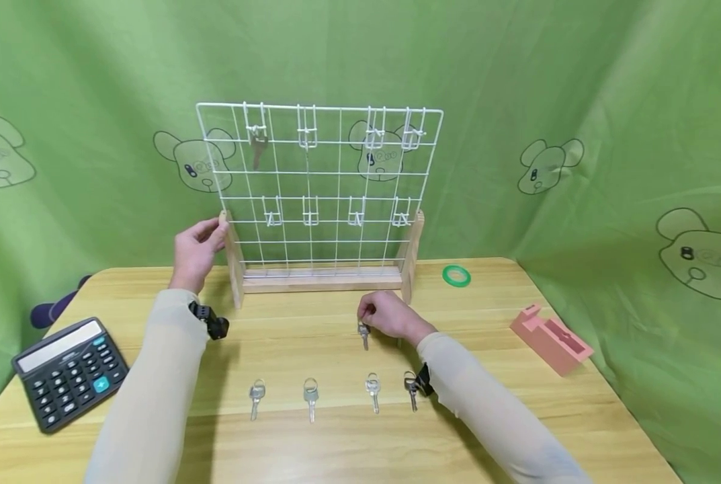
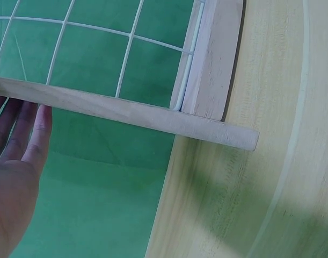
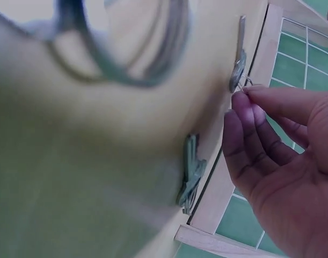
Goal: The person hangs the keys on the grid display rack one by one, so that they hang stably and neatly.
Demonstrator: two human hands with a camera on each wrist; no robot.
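A white wire grid rack (image 1: 340, 173) with hooks stands in wooden supports at the table's back. My left hand (image 1: 197, 250) grips its left wooden post (image 1: 232, 259) near the top; in the left wrist view the fingers (image 2: 37, 137) reach along the post's edge. With thumb and fingertips, my right hand (image 1: 390, 314) pinches the ring of a key (image 1: 364, 335) in front of the rack. That key (image 3: 238, 67) shows in the right wrist view too, its ring at the fingertips. Another key (image 3: 191, 174) lies nearby, mostly hidden by the hand in the head view.
A key (image 1: 258, 149) hangs from the top left hook. Nearer me, several ringed keys lie in a row, among them one key (image 1: 312, 401). A calculator (image 1: 70, 373) sits left; green tape (image 1: 456, 275) and a pink tape dispenser (image 1: 550, 339) sit right. Green curtain surrounds the table.
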